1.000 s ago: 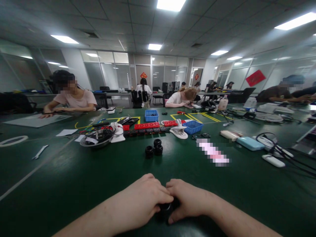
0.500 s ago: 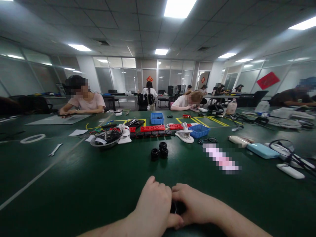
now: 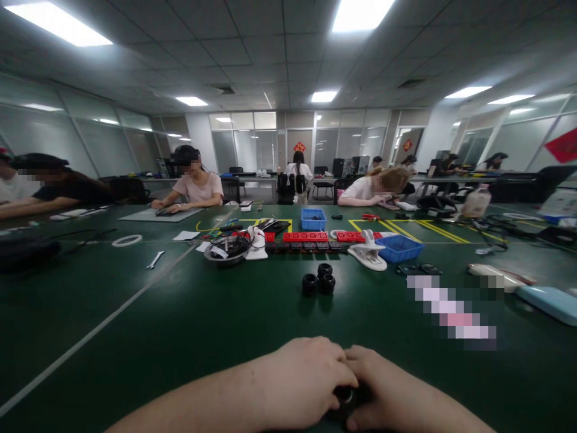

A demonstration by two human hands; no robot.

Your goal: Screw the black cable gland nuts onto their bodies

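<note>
My left hand (image 3: 313, 376) and my right hand (image 3: 381, 385) meet at the near edge of the view, fingers curled inward round a small black round part (image 3: 345, 395). Only a shiny curved rim of it shows between them; my fingers cover the rest. Farther out on the table stand three black tyre-like rings, among them a left one (image 3: 309, 284), a right one (image 3: 327, 284) and a rear one (image 3: 324, 270), grouped closely together. Neither hand touches these.
Across the green table (image 3: 243, 319) lie red and black strips (image 3: 306, 237), a white clamp stand (image 3: 368, 252), blue bins (image 3: 401, 248), a metal bowl with cables (image 3: 226, 252), a wrench (image 3: 155, 260) and a light-blue case (image 3: 547, 304). Other people sit at the far side.
The view has swung left, so the table things appear farther right. My left hand has turned over the black part, its wrist lying flatter; both hands stay closed round it.
</note>
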